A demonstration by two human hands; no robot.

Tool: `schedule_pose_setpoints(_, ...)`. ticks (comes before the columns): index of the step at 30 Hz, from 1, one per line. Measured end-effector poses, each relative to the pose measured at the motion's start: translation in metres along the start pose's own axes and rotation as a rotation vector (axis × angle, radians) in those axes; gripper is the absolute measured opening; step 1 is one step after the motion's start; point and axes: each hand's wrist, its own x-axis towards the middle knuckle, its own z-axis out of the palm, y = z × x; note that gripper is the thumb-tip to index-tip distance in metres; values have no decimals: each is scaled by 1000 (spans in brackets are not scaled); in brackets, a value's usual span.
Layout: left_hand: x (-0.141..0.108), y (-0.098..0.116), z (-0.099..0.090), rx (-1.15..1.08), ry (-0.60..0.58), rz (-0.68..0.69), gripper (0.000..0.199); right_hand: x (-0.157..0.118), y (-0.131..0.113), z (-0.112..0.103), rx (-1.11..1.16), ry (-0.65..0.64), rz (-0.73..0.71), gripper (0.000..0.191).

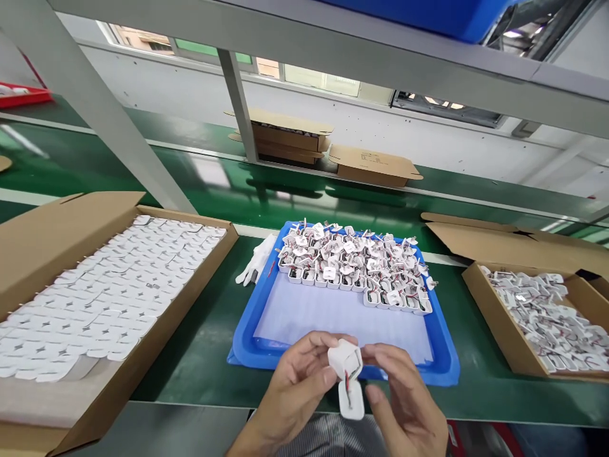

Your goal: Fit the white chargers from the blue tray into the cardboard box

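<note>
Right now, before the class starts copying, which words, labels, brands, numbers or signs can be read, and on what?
None can be read.
Printing atop the rear right cardboard box: too small and blurred.
White casing in the left hand: no lettering visible.

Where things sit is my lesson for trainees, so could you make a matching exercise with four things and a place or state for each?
Things:
1. White wired piece
2. White glove
3. Blue tray
4. Red container

Places or states:
A. Beside the blue tray's left rim
B. Lined with a pale sheet
C. At the picture's left edge
D. Held by the left hand

Pairs: 1-D, 2-A, 3-B, 4-C
</note>
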Motion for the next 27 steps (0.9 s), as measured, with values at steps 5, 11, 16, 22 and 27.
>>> schedule_pose_setpoints(5, 3, -3, -8, -12, -131, 51, 14, 15, -6, -3, 12, -157, 99, 32)
schedule_pose_setpoints(11, 12, -4, -17, 51, -252, 135, 17, 25, -16, 2, 432, -236, 546, 31)
schedule_pose_setpoints(16, 12, -4, -16, 67, -263, 164, 21, 25, -12, 5, 626, -220, 570, 29)
schedule_pose_setpoints(22, 12, -9, -14, 92, -205, 208, 20, 27, -2, 10, 670, -193, 497, 29)
schedule_pose_setpoints(27, 9, -6, -16, 135, -106, 296, 18, 24, 2, 3, 275, -200, 262, 33)
